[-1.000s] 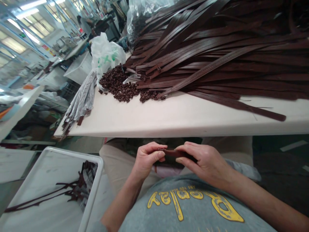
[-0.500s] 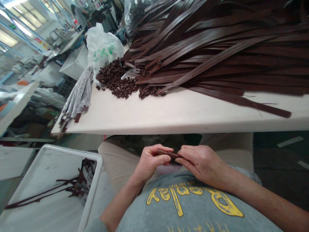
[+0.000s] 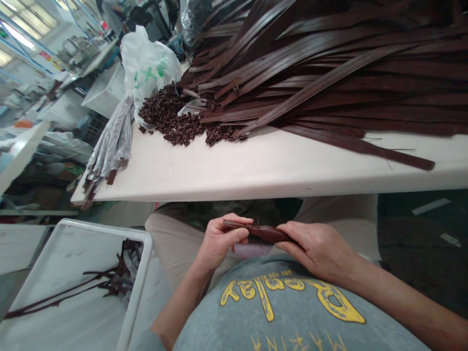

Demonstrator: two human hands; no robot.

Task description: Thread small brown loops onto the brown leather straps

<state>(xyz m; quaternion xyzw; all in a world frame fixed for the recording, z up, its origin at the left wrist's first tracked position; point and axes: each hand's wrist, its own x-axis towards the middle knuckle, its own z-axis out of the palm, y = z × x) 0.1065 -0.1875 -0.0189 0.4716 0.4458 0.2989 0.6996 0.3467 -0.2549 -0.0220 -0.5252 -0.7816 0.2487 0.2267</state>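
Observation:
Both hands grip one dark brown leather strap above my lap, below the table's front edge. My left hand pinches its narrow end between thumb and fingers. A small brown loop sits around the strap by the left fingertips. Further along, my right hand is closed on the wider part, thumb underneath. A piece of pale wrapping hangs below the strap, close to my left fingers; I cannot tell whether it is attached.
On the white table lie a large heap of brown straps, a pile of small brown loops, a white plastic bag and a wrapped strap bundle. At lower left stands a white bin with straps inside.
My hands have moved apart, showing more of the strap and the loop between them. The pale wrapping below shows more. The view has shifted slightly.

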